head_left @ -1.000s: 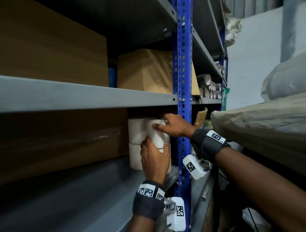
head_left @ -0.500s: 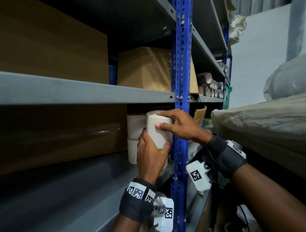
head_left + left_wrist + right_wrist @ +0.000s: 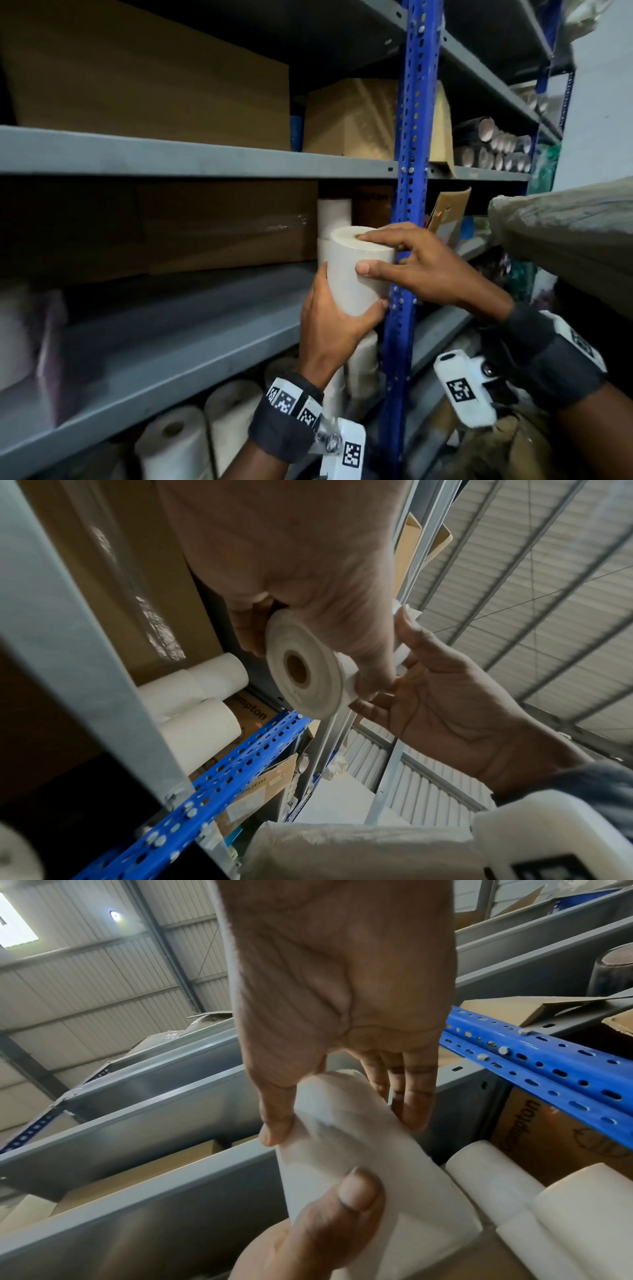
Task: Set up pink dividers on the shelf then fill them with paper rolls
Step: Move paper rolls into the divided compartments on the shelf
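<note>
Both hands grasped the roll [image 3: 356, 270], the left hand [image 3: 334, 329] wrapped round its base for support and the right hand [image 3: 421, 263] capping its top for steadiness, just clear of the shelf [image 3: 205, 329].

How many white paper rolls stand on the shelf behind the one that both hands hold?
3: an upper roll on a lower roll against the cardboard box, and a third roll beside the blue upright. More may be hidden behind.

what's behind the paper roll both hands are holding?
Behind the held paper roll: stacked white paper rolls on the shelf, and a cardboard box further back. The stack's lower part is covered.
</note>
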Action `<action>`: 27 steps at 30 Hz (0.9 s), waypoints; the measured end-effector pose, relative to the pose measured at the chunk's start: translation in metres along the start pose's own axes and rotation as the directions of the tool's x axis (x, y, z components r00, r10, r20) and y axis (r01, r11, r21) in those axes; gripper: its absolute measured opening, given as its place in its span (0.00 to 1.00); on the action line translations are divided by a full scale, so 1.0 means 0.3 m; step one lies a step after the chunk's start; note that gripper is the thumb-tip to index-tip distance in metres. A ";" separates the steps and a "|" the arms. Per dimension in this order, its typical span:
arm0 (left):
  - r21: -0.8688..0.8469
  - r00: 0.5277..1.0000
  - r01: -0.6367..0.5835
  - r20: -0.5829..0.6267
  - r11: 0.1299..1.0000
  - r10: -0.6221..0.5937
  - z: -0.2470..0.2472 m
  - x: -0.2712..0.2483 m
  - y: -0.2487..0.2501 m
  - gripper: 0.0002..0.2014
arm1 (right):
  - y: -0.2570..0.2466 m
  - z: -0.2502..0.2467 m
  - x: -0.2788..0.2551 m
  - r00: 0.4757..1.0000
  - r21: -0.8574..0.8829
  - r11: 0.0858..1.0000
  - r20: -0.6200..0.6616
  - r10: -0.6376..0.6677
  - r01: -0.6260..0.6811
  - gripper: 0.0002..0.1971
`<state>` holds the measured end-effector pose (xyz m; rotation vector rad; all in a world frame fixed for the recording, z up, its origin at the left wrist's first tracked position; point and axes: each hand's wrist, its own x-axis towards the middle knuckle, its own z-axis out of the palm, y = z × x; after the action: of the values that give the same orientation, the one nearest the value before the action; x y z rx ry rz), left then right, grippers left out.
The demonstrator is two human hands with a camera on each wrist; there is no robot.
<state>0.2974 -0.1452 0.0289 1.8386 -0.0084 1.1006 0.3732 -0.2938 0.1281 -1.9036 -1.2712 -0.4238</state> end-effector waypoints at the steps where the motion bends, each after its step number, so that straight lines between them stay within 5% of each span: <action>1: 0.010 1.000 0.006 -0.007 1.000 -0.006 -0.027 -0.049 0.017 0.39 | -0.035 0.009 -0.036 1.000 -0.010 1.000 0.015 -0.009 0.010 0.36; 13: 0.182 0.988 0.076 -0.149 0.980 -0.049 -0.413 -0.534 0.222 0.37 | -0.463 0.128 -0.327 0.976 0.060 0.995 0.197 -0.090 0.080 0.28; 22: 0.223 0.974 0.071 -0.226 0.972 -0.019 -0.725 -0.768 0.346 0.40 | -0.721 0.265 -0.330 0.844 0.250 0.948 0.449 -0.293 0.196 0.34; 27: 0.271 0.952 0.060 -0.305 0.961 0.027 -0.909 -0.890 0.396 0.40 | -0.899 0.388 -0.352 0.791 0.330 0.911 0.474 -0.387 0.247 0.35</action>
<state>-0.0973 -0.1259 -0.0313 1.8854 0.3603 1.4238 0.0707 -0.2212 0.1013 -1.6343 -1.9316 0.1241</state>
